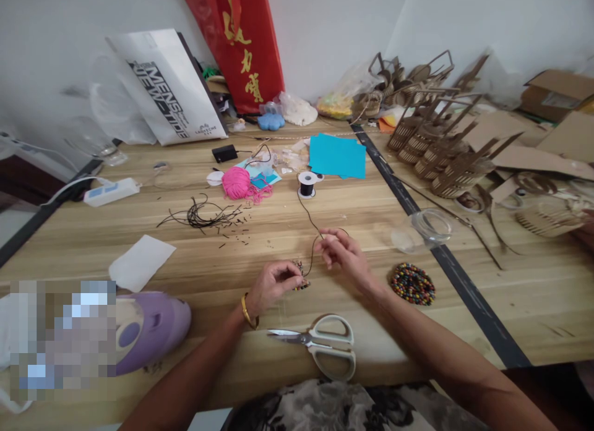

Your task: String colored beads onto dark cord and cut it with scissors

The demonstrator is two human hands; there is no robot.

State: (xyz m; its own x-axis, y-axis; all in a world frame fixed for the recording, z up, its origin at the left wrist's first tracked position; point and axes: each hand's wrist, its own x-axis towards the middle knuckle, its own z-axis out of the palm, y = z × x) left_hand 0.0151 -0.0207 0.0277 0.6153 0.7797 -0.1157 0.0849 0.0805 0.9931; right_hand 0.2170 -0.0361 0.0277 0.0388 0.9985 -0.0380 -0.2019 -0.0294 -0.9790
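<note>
My left hand (276, 284) pinches a small bunch of beads (301, 281), partly hidden by the fingers. Thin black cord (310, 258) rises from the beads to my right hand (342, 253), whose thumb and fingertips are closed on it. From there the cord leads back to a white spool (307, 185) wound with black. Scissors with pale handles (320, 344) lie apart on the table just below my hands. To the right of my right forearm rests a coil of multicoloured strung beads (412, 284).
Black cord lengths (206, 214) and snippets lie left of centre, near pink yarn (236, 182). A clear round container (431, 227) stands to the right. Several small woven baskets (457, 165) line the right side. A purple device (160, 329) sits at lower left.
</note>
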